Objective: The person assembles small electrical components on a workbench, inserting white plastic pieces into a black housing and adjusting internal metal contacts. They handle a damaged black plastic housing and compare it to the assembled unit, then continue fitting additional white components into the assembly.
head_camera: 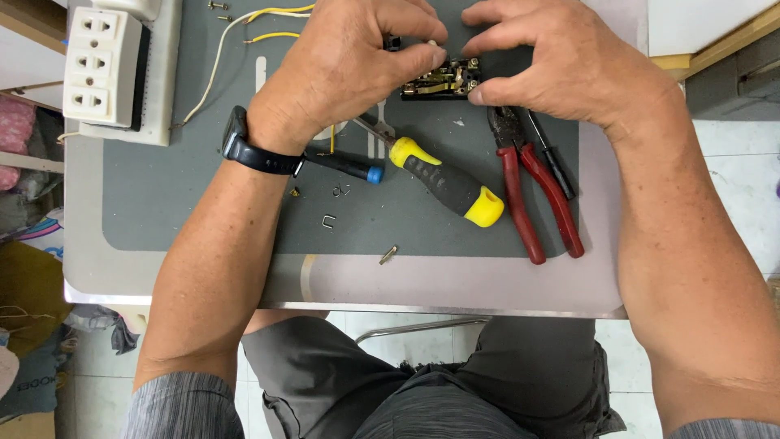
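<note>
Near the top centre of the frame, both hands meet over a small black electrical part with brass contacts (441, 81), which sits just above the grey mat (162, 195) that covers most of the counter (455, 284). The left hand (345, 69) curls over the part from the left, thumb and forefinger pinched narrow against its upper left edge, a black wristwatch (244, 146) strapped below it. The right hand (561, 69) comes in from the right, its fingers bent down onto the part's top and right end, so the part is held between the two hands. Just below the part lies a screwdriver with a black and yellow handle (448, 184), slanting from upper left to lower right, its metal shaft running up under the left hand. A slimmer tool with a black grip and blue cap (349, 167) lies beside the left wrist. To the right of centre, red-handled pliers (532, 195) lie with jaws pointing up toward the right hand, and a thin dark screwdriver (552, 162) rests just beside them. A white multi-socket block (101, 65) sits at the upper left, with white and yellow wires (244, 24) trailing from it toward the top centre. A few small metal bits, among them a screw (388, 254), lie scattered on the mat lower down.
</note>
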